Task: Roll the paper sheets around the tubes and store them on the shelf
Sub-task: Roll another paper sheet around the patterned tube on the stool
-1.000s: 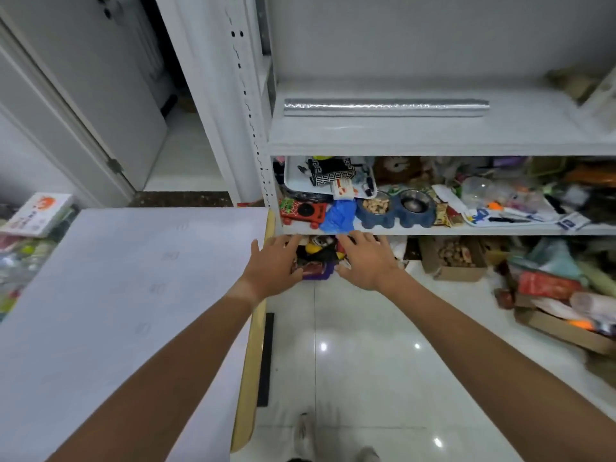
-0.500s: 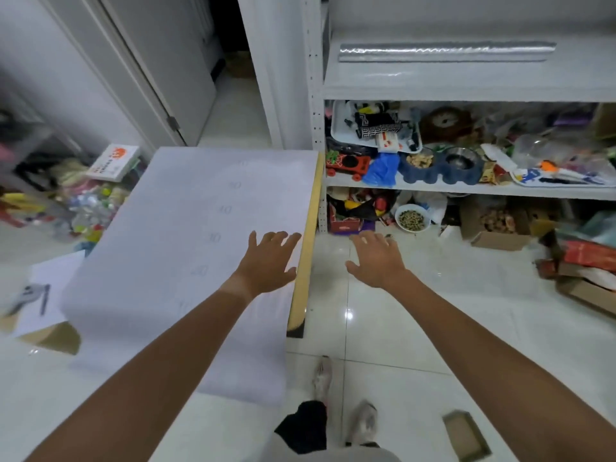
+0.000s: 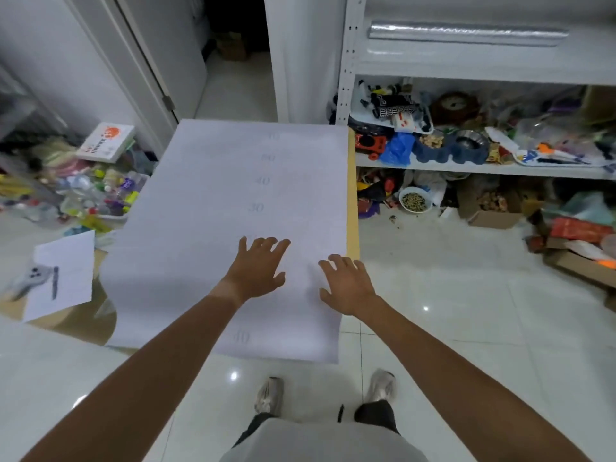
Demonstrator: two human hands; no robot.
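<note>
Both arms reach forward, left hand (image 3: 258, 271) and right hand (image 3: 346, 284) spread-fingered, gripping nothing, over the sheet (image 3: 233, 211) hiding the worktop (image 3: 352, 195).

table (image 3: 352, 195), paper sheet (image 3: 233, 211) lying flat

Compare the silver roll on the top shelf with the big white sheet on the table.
The silver roll is wound into a tight cylinder; the white sheet lies spread flat. The roll is shiny and crinkled; the sheet is matte with faint printed numbers. The roll lies untouched on the shelf; both hands, left hand and right hand, are over the sheet. Both are long.
</note>
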